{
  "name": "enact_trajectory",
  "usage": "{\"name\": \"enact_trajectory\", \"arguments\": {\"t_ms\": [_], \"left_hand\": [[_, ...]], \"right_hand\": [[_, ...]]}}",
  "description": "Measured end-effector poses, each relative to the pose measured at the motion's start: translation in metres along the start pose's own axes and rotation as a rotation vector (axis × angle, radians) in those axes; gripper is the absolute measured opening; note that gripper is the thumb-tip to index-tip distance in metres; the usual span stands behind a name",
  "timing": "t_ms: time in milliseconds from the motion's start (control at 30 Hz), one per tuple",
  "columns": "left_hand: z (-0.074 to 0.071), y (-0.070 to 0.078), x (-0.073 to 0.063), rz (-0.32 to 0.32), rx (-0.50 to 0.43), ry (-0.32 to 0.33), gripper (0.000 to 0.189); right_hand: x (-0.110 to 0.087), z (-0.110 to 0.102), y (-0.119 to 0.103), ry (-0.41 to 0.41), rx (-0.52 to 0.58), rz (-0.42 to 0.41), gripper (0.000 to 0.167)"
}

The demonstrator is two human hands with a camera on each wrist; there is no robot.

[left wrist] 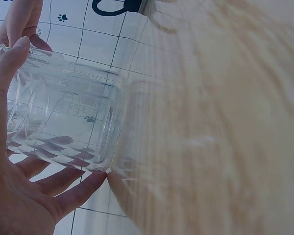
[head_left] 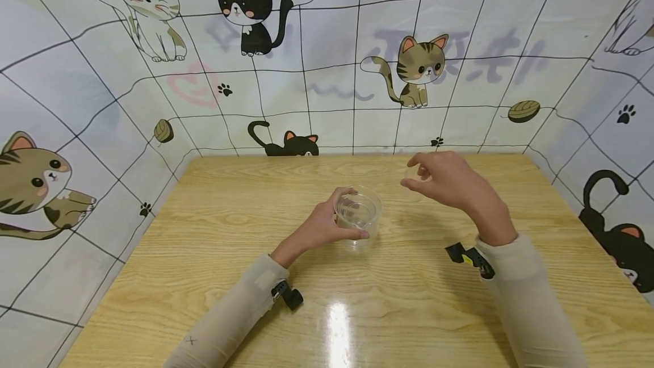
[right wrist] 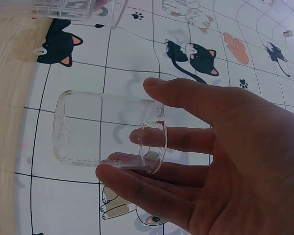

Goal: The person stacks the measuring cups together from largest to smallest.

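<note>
In the head view my left hand [head_left: 327,221] grips a clear plastic cup [head_left: 360,212] near the middle of the table, thumb on the near side and fingers on the far side. The left wrist view shows this cup [left wrist: 68,107] upright with its base at the tabletop; rings inside it are visible, but whether another cup is nested there I cannot tell. Off to the right my right hand [head_left: 447,180] is raised above the table. A smaller clear cup [right wrist: 83,129] sits between its thumb and fingers, held near the rim. That cup is barely visible in the head view.
The wood-grain table [head_left: 245,300] carries a bright glare near its front. A white cloth wall [head_left: 332,84] with printed cats and grid lines encloses the back and sides. Small black wrist devices are strapped to the left sleeve [head_left: 225,317] and the right sleeve [head_left: 526,300].
</note>
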State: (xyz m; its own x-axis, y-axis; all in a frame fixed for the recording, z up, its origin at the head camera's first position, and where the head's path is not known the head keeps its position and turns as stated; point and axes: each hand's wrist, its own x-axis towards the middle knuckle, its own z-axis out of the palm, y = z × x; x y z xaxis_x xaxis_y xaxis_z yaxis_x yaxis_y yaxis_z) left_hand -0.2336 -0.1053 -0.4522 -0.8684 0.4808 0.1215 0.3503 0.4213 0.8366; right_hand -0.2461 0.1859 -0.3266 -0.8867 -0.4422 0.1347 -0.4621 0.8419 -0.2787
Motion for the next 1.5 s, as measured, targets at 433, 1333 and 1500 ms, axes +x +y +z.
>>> {"name": "enact_trajectory", "arguments": {"t_ms": [433, 1333, 1500], "left_hand": [[-0.001, 0.000, 0.000, 0.006, -0.004, 0.002, 0.095], [-0.001, 0.001, -0.001, -0.011, -0.004, 0.001, 0.095], [-0.001, 0.001, 0.000, -0.010, -0.001, -0.004, 0.095]], "right_hand": [[0.001, 0.002, -0.007, -0.003, 0.000, -0.024, 0.045], [-0.003, 0.005, -0.019, 0.041, -0.003, -0.074, 0.040], [-0.002, 0.006, -0.021, 0.072, -0.001, -0.078, 0.042]]}}
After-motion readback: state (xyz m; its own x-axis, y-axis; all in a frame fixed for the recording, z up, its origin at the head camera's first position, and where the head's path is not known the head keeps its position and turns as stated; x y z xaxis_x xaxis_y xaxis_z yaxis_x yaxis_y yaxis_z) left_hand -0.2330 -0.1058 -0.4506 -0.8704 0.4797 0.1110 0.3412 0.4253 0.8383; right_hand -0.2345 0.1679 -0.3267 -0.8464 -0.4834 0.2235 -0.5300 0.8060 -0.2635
